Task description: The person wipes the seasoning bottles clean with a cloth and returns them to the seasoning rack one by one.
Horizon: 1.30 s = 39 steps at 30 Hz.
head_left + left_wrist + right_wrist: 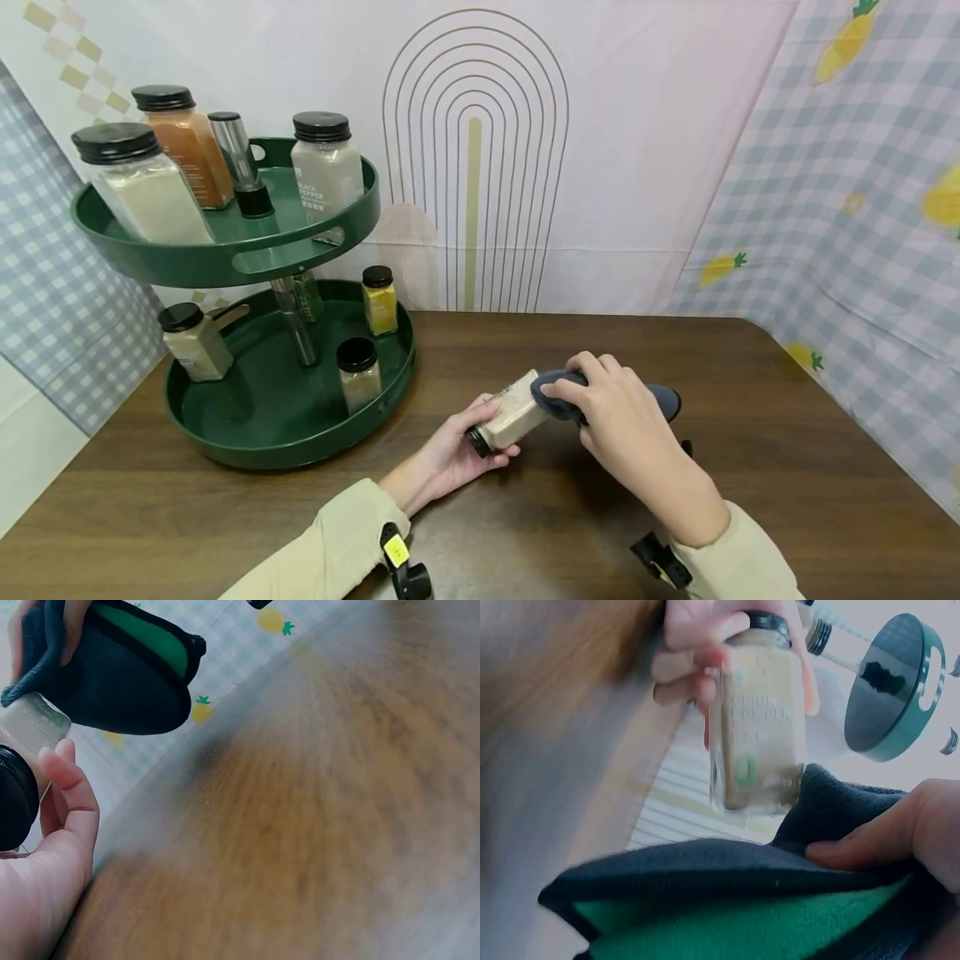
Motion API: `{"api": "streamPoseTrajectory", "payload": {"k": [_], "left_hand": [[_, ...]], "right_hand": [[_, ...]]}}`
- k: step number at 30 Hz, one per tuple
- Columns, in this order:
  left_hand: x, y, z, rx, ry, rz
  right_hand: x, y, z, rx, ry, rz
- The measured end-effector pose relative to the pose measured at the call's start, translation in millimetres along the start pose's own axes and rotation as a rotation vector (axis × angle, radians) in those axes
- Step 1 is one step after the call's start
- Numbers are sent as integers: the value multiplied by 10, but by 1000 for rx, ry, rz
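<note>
My left hand (459, 457) grips a spice jar (517, 415) near its black lid (13, 799), fingers and thumb around it. The jar is clear glass with tan powder inside and pale lettering (761, 720) on its side; it lies tilted above the table, its base toward my right hand. My right hand (626, 421) holds a dark blue fabric mitt (558, 397), pinching a fold of it against the jar's base end. Green lining (727, 926) shows in the mitt's opening in the right wrist view. Part of the mitt is hidden behind the right hand.
A two-tier green tray stand (292, 446) stands at the left. Large jars such as the black pepper jar (327, 175) and a metal cylinder (242, 162) occupy its top tier; several small jars, one yellow (380, 302), are below. A patterned cloth (630, 167) hangs behind the wooden table (525, 542).
</note>
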<state>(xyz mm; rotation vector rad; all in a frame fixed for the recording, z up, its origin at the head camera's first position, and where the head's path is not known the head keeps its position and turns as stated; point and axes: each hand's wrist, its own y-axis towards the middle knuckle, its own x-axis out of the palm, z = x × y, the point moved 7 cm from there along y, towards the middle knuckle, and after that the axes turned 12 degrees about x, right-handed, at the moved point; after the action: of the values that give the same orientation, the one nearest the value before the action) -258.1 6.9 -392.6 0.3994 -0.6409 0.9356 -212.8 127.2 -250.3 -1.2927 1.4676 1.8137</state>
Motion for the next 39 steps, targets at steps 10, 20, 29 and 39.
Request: {"api": "streamPoseTrajectory", "payload": {"k": [10, 20, 29, 39], "left_hand": [[-47, -1, -22, -48, 12, 75], [-42, 15, -25, -45, -53, 73], [-11, 7, -18, -60, -50, 15], [-61, 2, -16, -54, -97, 94]], "right_hand": [[-191, -12, -53, -53, 17, 160], [175, -133, -548, -339, -30, 70], [151, -62, -277, -227, -41, 9], [83, 6, 67, -80, -76, -49]]}}
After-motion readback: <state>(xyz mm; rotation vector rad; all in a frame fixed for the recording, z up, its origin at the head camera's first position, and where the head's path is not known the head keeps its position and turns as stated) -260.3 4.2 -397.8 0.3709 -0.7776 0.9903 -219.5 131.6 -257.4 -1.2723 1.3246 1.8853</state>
